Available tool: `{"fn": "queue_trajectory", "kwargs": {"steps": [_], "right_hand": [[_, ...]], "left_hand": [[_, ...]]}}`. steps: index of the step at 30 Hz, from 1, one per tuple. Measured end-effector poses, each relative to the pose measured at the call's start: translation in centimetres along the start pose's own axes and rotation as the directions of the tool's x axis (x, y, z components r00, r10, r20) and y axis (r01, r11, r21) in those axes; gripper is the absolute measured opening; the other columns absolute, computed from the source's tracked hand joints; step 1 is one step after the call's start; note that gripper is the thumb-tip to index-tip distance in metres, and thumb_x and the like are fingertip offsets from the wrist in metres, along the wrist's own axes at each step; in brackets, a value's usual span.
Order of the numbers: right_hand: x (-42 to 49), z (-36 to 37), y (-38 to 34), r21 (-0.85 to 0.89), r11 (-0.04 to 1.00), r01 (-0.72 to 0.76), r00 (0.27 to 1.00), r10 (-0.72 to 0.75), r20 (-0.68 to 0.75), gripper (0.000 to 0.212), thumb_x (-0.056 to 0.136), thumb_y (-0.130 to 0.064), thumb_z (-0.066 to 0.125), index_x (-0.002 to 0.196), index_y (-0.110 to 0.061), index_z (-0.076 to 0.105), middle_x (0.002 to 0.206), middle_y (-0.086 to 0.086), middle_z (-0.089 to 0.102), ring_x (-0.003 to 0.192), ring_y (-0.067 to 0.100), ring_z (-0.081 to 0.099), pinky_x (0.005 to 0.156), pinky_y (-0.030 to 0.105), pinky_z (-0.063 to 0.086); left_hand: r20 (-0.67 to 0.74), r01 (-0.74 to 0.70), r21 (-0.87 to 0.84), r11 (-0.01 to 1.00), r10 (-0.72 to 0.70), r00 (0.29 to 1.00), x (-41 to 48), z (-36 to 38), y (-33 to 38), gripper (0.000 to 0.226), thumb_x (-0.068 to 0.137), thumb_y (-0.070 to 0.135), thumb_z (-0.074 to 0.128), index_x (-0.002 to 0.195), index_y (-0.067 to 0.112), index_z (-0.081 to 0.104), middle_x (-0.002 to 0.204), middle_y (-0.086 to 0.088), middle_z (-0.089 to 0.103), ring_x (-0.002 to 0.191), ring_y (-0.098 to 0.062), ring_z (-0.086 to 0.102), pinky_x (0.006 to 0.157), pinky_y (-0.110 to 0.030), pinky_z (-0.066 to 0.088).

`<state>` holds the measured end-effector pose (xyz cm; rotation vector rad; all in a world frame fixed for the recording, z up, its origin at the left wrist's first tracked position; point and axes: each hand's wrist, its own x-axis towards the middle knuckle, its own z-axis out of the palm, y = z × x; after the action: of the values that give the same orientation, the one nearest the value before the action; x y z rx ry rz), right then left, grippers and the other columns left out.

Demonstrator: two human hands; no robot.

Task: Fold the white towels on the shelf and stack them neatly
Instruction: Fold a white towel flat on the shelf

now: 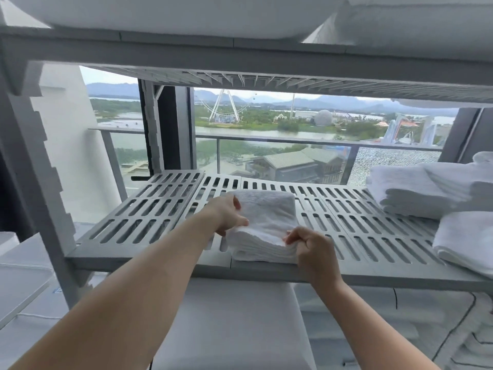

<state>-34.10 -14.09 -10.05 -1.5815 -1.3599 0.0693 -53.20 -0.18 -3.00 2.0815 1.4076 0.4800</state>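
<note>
Presently, a folded white towel [266, 217] lies near the front edge of the grey slatted shelf [149, 217], roughly at its middle. My left hand [229, 216] grips its left side, thumb on top. My right hand [310, 249] pinches the layered front-right corner between thumb and curled fingers. At the shelf's right end sits a stack of folded towels [424, 188], with another towel [466, 241] nearer me (its near edge overhangs the shelf front).
</note>
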Motion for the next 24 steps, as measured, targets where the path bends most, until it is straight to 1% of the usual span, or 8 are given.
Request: {"fn": "queue_trajectory", "kwargs": {"steps": [2,4,7,11,13,17,22,24], "right_hand": [[0.8,-0.7,0.2,0.003,0.998,-0.061,0.998,0.060,0.014,0.028,0.076,-0.020,0.041,0.075,-0.031,0.066,0.073,-0.021,0.072,0.062,0.001,0.064,0.058,0.027,0.051],[1.7,-1.1,0.2,-0.005,0.996,-0.092,0.996,0.092,0.024,0.023,0.084,-0.028,0.042,0.081,-0.030,0.064,0.067,-0.024,0.071,0.063,-0.004,0.064,0.056,0.023,0.045],[3.2,-0.9,0.2,-0.106,0.989,-0.099,0.995,0.101,0.012,0.015,0.091,-0.027,0.054,0.086,-0.023,0.067,0.069,-0.009,0.073,0.078,0.011,0.068,0.060,0.024,0.044],[2.9,0.7,0.2,-0.268,0.963,-0.037,0.999,0.041,0.008,0.029,0.090,-0.022,0.055,0.117,-0.018,0.063,0.109,0.009,0.066,0.107,0.028,0.059,0.084,0.035,0.048],[2.0,1.4,0.8,-0.360,0.930,-0.078,0.996,0.088,0.009,0.040,0.094,-0.032,0.048,0.132,-0.021,0.051,0.120,0.012,0.061,0.116,0.032,0.053,0.094,0.043,0.044],[1.5,1.6,2.1,-0.411,0.905,-0.105,0.986,0.149,0.075,0.053,0.098,-0.040,0.037,0.145,-0.016,0.037,0.115,0.015,0.069,0.112,0.036,0.059,0.098,0.046,0.040],[2.2,0.7,1.6,-0.455,0.870,-0.192,0.941,0.295,0.167,0.061,0.099,-0.043,0.032,0.152,-0.014,0.025,0.131,0.019,0.061,0.126,0.041,0.048,0.109,0.052,0.029],[2.4,0.6,1.1,-0.400,0.898,-0.184,0.951,0.265,0.158,0.057,0.098,-0.036,0.040,0.148,-0.011,0.031,0.126,0.019,0.063,0.122,0.039,0.053,0.108,0.050,0.035]], "left_hand": [[0.020,-0.007,0.053,0.999,0.006,1.000,-0.6,0.4,0.4,0.052,0.084,0.030,0.076,0.128,0.027,0.048,0.113,-0.005,0.055,0.073,-0.024,0.073,0.059,-0.035,0.062],[0.060,0.002,0.114,0.993,-0.009,0.998,-1.3,1.0,0.6,0.060,0.088,0.038,0.071,0.140,0.033,0.041,0.122,-0.009,0.054,0.063,-0.024,0.074,0.052,-0.030,0.057],[0.041,0.032,0.270,0.962,-0.045,0.998,-2.0,2.4,0.6,0.071,0.092,0.056,0.059,0.153,0.039,0.028,0.142,-0.009,0.053,0.096,-0.025,0.069,0.078,-0.034,0.055],[-0.034,0.062,0.419,0.906,-0.052,0.998,-2.6,4.8,0.2,0.074,0.093,0.070,0.037,0.157,0.043,0.013,0.157,-0.012,0.039,0.134,-0.033,0.046,0.109,-0.047,0.041],[-0.089,0.077,0.500,0.863,-0.038,0.995,-2.9,5.8,-0.1,0.075,0.092,0.075,0.027,0.157,0.042,0.009,0.156,-0.015,0.039,0.140,-0.035,0.040,0.110,-0.053,0.039],[-0.107,0.104,0.533,0.839,-0.055,0.993,-3.5,6.6,0.6,0.080,0.089,0.081,0.019,0.158,0.042,0.008,0.159,-0.017,0.033,0.145,-0.036,0.032,0.112,-0.055,0.036],[-0.037,0.095,0.418,0.903,-0.088,0.995,-3.7,6.5,2.0,0.088,0.088,0.081,0.032,0.159,0.038,0.006,0.156,-0.012,0.041,0.135,-0.035,0.047,0.103,-0.045,0.044],[-0.059,0.051,0.388,0.920,-0.030,0.998,-3.7,6.5,2.0,0.088,0.089,0.077,0.039,0.160,0.034,0.009,0.155,-0.013,0.041,0.136,-0.034,0.046,0.104,-0.044,0.042]]}}
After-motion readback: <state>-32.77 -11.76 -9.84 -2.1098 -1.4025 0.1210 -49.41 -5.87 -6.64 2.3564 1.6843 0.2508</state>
